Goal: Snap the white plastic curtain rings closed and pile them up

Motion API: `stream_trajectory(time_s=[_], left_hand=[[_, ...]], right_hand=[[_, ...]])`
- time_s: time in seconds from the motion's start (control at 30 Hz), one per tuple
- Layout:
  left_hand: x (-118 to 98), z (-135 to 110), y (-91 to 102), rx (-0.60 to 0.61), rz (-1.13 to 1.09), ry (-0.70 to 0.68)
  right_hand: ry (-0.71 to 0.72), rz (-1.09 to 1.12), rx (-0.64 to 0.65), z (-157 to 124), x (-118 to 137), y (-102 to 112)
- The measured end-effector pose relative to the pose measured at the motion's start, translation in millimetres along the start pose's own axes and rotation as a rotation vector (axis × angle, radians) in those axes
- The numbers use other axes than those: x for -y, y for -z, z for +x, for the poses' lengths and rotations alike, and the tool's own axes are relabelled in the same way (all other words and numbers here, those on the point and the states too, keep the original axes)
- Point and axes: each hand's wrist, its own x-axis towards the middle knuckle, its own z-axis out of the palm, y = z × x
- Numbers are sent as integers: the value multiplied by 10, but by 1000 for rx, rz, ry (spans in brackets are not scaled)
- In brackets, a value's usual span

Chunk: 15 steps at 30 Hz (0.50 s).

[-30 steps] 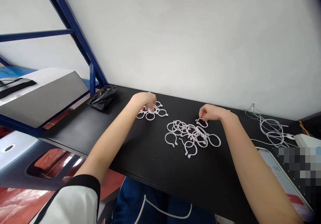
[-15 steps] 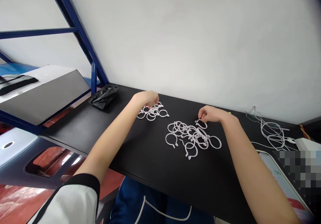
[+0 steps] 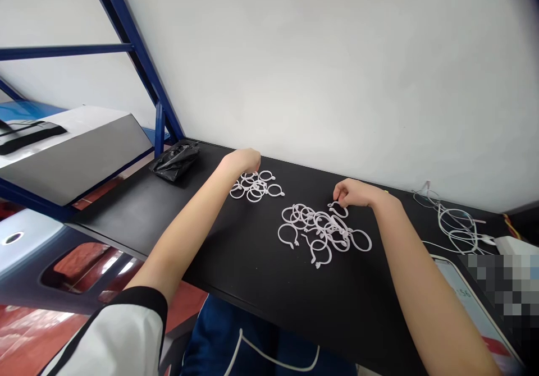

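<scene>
A pile of white shower curtain rings (image 3: pixel 255 194), their hoops mostly closed, lies on the black tabletop. Over the far edge of that pile is my left hand (image 3: pixel 248 160), its fingers curled downward; the fingertips are largely hidden, so whatever they hold does not show. My right hand (image 3: pixel 351 192) pinches a white shower curtain ring (image 3: pixel 342 212) whose two ends are apart. That ring is at the far right side of a second, larger pile of rings (image 3: pixel 322 227), several of them with open ends.
A crumpled black plastic bag (image 3: pixel 174 161) lies at the table's far left, beside a blue metal frame (image 3: pixel 145 78). Right of my right arm are coiled white cables (image 3: pixel 458 227) and a tablet-like screen (image 3: pixel 467 294). The pale wall (image 3: pixel 315 84) rises behind the black table (image 3: pixel 252 275).
My left hand has shifted slightly left and away from me, uncovering more of the rings below it. My right hand stays at the open ring.
</scene>
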Motion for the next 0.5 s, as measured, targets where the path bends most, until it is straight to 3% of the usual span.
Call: stream_trajectory(time_s=[0.23, 0.4, 0.5], left_hand=[[28, -6, 2, -120, -11, -30], [14, -84, 56, -322, -55, -251], [-81, -238, 91, -486, -87, -370]], right_hand=[[19, 47, -61, -55, 6, 30], [69, 126, -317, -343, 182, 158], [216, 238, -466, -576, 357, 206]])
